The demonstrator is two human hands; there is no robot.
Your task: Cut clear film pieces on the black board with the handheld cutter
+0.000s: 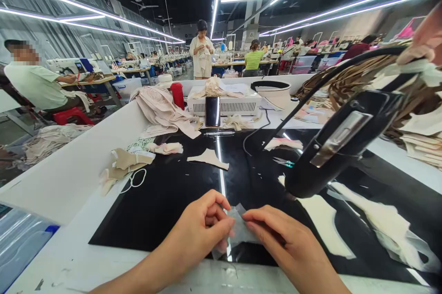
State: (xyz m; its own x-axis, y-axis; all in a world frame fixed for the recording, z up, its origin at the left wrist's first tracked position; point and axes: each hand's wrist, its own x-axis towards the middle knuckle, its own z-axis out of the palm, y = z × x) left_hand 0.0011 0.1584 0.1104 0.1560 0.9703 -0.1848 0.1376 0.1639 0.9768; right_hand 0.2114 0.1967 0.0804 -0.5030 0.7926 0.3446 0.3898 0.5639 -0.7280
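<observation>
Over the front edge of the black work mat (pixel 155 211), my two hands pinch a small piece of thin, see-through sheet (pixel 238 225). My left hand (pixel 203 225) has its thumb and fingers closed on the left side of the piece. On its right side, the thumb and forefinger of my right hand (pixel 286 238) press together. Whether the sheet is film or sheer cloth I cannot tell. To the right of my right hand lie a cream cut fabric piece (pixel 322 222) and a crumpled cream piece with clear film (pixel 383 225). A beige curved piece (pixel 209 159) lies ahead.
A black device with a silver plate (pixel 341 139) and cable looms at right. Small scissors (pixel 283 162), a pen (pixel 219 133) and a phone (pixel 212 112) lie ahead. Fabric scraps (pixel 129 160) and white cord (pixel 138 178) are at left. A person (pixel 202 52) stands beyond the table.
</observation>
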